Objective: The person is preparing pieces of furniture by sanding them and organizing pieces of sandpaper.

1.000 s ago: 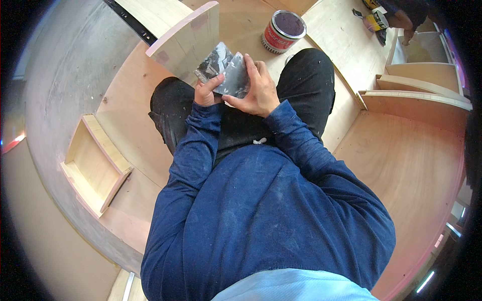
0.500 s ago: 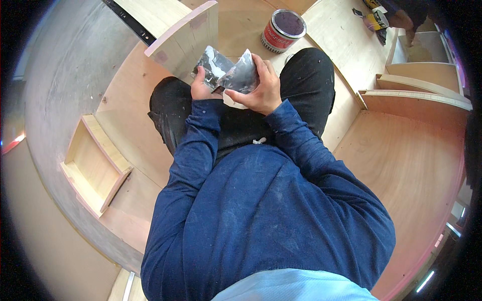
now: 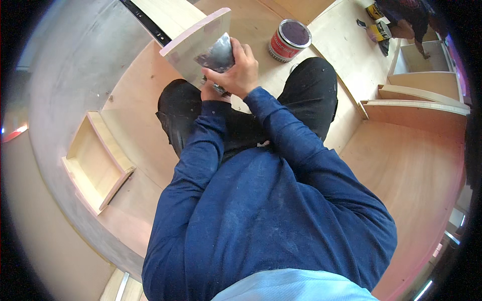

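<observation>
A thin metal putty spreader (image 3: pixel 218 54) is pinched in my right hand (image 3: pixel 241 72), fingers behind it and thumb in front. Its blade lies over the face of an upright pale wooden panel (image 3: pixel 188 47) with a pinkish edge. Beneath the right hand, mostly covered by it, my left hand (image 3: pixel 215 94) grips a second metal spreader (image 3: pixel 219 89); only a sliver of that one shows. Just beyond my right knee stands a red-labelled tin of filler (image 3: pixel 282 46), its top showing a dark purplish-grey surface.
A shallow curved wooden box (image 3: pixel 98 163) rests on the left. To the right are curved wooden pieces (image 3: pixel 416 104) and a wide plywood panel (image 3: pixel 401 155). A co-worker's arm (image 3: pixel 416 37) reaches in at the far right, near a yellow tin (image 3: pixel 380 31).
My right hand has moved left and up with its spreader, from over the other blade to the panel. The left hand's spreader has tilted down, out of sight behind the right hand.
</observation>
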The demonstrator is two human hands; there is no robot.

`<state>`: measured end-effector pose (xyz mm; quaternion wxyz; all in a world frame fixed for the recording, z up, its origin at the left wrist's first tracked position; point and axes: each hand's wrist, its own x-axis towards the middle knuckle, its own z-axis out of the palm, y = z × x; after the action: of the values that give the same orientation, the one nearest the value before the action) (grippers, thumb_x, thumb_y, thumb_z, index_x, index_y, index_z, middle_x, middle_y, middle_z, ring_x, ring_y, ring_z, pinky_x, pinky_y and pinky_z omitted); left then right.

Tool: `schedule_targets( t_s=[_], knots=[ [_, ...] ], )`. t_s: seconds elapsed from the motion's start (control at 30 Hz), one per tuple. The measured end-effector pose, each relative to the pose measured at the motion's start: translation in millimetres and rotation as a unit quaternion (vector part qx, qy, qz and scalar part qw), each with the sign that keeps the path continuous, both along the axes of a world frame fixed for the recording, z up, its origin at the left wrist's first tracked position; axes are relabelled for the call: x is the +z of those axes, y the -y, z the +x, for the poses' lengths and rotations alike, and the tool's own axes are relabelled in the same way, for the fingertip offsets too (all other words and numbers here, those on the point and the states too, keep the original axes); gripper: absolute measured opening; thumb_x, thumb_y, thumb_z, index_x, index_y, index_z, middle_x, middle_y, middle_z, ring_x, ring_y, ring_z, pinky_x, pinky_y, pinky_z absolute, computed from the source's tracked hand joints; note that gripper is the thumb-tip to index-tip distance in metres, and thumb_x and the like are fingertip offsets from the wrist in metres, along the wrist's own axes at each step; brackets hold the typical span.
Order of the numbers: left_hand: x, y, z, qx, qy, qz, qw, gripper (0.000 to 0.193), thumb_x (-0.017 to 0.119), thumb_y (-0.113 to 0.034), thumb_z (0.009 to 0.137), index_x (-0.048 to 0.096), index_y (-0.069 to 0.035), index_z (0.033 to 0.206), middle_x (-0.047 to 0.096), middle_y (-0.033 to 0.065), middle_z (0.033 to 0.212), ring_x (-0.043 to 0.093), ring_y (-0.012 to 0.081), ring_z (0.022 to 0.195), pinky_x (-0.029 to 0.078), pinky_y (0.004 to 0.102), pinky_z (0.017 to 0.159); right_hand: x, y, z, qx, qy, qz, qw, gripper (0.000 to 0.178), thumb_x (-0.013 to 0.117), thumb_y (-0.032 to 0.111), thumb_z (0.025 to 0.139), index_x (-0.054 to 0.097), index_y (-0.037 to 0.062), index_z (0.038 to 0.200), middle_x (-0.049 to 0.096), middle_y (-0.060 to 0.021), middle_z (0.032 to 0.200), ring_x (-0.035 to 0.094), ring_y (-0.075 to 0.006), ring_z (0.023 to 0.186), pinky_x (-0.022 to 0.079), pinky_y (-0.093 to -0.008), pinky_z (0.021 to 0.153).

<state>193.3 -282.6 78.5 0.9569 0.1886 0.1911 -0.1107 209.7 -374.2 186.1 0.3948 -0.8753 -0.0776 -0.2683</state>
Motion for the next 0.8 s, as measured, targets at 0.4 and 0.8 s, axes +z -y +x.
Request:
schedule_targets(
  t_s=[0.4, 0.8],
  knots=[
    [-22, -1, -2, 0.038, 0.020, 0.069, 0.997, 0.037, 0.047, -0.021, 0.096, 0.048, -0.001, 0.128, 0.055, 0.0126, 0.125, 0.055, 0.0251, 0.112, 0.051, 0.0395, 0.089, 1, -36, 14, -0.034, -0.010, 0.048, 0.998, 0.085, 0.083, 0.042, 0.056, 0.053, -0.0061, 0.120, 0.059, -0.0193, 0.092, 0.063, -0.0306, 0.079, 0.053, -0.0384, 0.071],
    [-18, -3, 1, 0.016, 0.058, 0.057, 0.997, 0.035, 0.051, -0.020, 0.093, 0.050, -0.002, 0.123, 0.059, 0.0123, 0.114, 0.060, 0.0266, 0.101, 0.054, 0.0409, 0.081, 7, -35, 14, -0.034, -0.055, 0.018, 0.998, 0.087, 0.082, 0.045, 0.057, 0.052, -0.0060, 0.120, 0.058, -0.0202, 0.091, 0.063, -0.0323, 0.079, 0.053, -0.0398, 0.072]
  ],
)
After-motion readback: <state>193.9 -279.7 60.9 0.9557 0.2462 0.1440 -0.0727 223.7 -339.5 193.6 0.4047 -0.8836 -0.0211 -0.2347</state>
